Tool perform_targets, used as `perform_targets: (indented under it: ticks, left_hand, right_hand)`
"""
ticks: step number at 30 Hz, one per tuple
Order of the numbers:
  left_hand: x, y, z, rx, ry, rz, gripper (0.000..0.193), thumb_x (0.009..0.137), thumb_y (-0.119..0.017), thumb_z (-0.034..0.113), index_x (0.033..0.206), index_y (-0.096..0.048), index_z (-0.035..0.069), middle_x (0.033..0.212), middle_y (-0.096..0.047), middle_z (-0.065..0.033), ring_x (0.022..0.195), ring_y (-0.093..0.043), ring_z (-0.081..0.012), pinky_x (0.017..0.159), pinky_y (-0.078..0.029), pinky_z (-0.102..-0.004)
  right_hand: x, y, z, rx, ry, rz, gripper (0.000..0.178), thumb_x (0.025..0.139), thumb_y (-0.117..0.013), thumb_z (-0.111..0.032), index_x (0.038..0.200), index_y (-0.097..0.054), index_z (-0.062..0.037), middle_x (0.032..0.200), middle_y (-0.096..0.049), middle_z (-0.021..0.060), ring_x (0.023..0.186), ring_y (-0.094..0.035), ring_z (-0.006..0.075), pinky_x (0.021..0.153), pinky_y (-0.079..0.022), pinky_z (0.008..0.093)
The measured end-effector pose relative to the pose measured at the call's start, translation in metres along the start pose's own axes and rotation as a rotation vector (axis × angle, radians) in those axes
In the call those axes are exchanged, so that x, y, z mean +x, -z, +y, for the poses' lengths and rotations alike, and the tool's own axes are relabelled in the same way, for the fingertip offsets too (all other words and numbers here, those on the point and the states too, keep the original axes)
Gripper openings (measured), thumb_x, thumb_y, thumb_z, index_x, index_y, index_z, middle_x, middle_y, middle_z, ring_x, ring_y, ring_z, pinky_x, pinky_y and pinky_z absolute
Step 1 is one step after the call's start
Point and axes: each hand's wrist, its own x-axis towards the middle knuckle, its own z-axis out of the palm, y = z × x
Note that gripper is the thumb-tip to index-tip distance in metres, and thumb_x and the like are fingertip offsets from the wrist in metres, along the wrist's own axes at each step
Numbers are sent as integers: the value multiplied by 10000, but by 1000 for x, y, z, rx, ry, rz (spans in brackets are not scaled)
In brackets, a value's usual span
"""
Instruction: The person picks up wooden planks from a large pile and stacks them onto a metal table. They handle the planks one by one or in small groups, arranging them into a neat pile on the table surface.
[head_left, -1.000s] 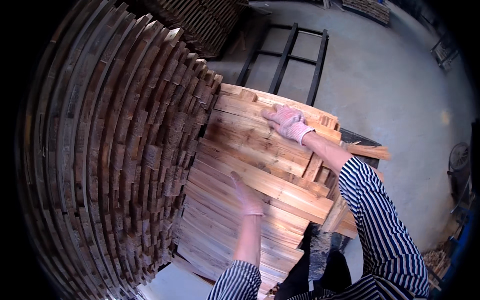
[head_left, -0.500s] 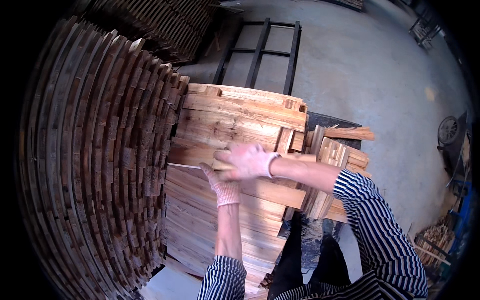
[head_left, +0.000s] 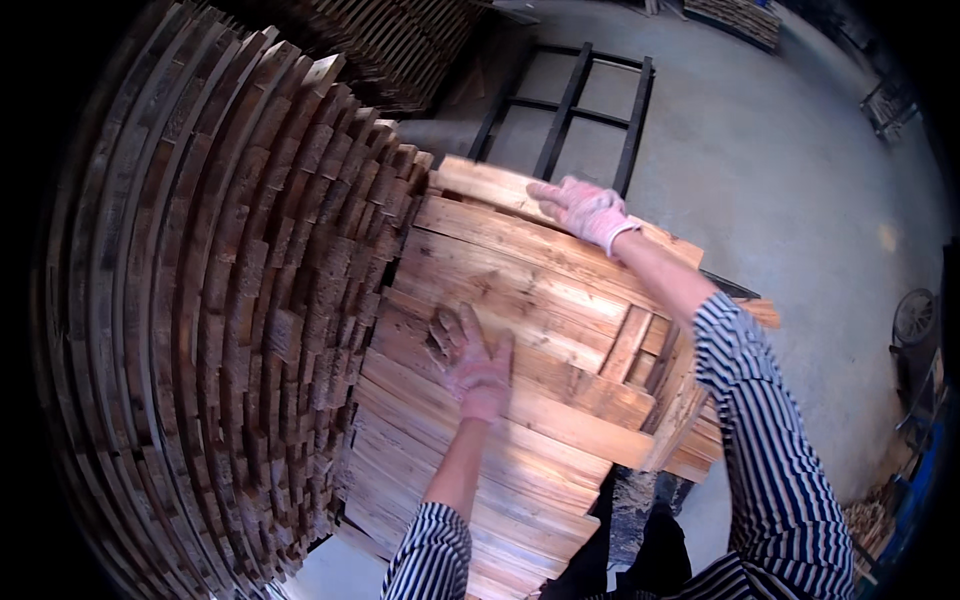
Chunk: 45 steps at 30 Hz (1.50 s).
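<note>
A layer of sawn wooden planks (head_left: 520,265) lies side by side in front of me. My left hand (head_left: 475,368), in a pinkish work glove, rests palm down with its fingers spread on a darker brown plank (head_left: 570,385) near the middle. At the far edge, my right hand (head_left: 588,212), gloved the same way, has its fingers over a pale plank (head_left: 480,182). That plank sits slightly askew, with a dark gap along its near side. The undersides of the right fingers are hidden.
A tall stack of rough-edged boards (head_left: 240,300) rises close on the left. Short wood pieces (head_left: 700,440) lie at the right end of the planks. A black metal frame (head_left: 565,110) is on the grey floor beyond. Farther right stands a wheel (head_left: 913,318).
My hands have come apart. The right has moved far and right to the far-edge plank, now at a new angle; the left has spread on the middle planks. The whole view has shifted.
</note>
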Motion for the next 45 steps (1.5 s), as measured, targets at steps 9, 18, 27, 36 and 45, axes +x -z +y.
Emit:
perform_targets:
  ticks: [9,18,27,36,45]
  left_hand:
    - [4,5,-7,52,-2,-54,966,1001,-461,679,1675,-201,37,1715,-190,-284,1588,-160,-481,1290,-69,-622]
    - [-2,-13,-9,75,-56,117,902,1023,-432,703,1680,-263,109,1720,-256,-223,1589,-219,-429,1304,-116,-543]
    - [-10,-31,-14,-146,-148,195,790,1053,-457,640,1636,-386,112,1709,-302,-205,1568,-299,-386,1263,-248,-521]
    - [-147,-46,41,-172,-403,52,728,1058,-512,535,1644,-368,129,1674,-318,-264,1542,-290,-488,1251,-216,-611]
    - [-147,-54,65,-219,-514,64,661,1076,-494,466,1599,-438,65,1600,-397,-300,1492,-327,-528,1249,-165,-618]
  right_hand:
    - [30,-39,-38,-96,56,93,316,1088,-497,-399,1380,-614,-378,1120,-655,154,1069,-702,350,862,-602,493]
    - [-36,-85,-35,-136,188,609,524,967,-622,-519,1464,-569,-363,1469,-501,171,1359,-499,357,1065,-433,520]
    - [-438,-239,137,342,-972,317,660,975,-635,-458,1504,-526,-79,1605,-382,321,1450,-437,483,1175,-392,526]
    - [-639,-324,115,1115,-1266,143,797,1028,-550,-619,1610,-429,-88,1622,-471,151,1499,-425,308,1192,-355,424]
    - [-344,-251,4,1806,-839,683,913,1047,-331,-731,1671,-251,-69,1696,-291,246,1593,-230,360,1275,-244,476]
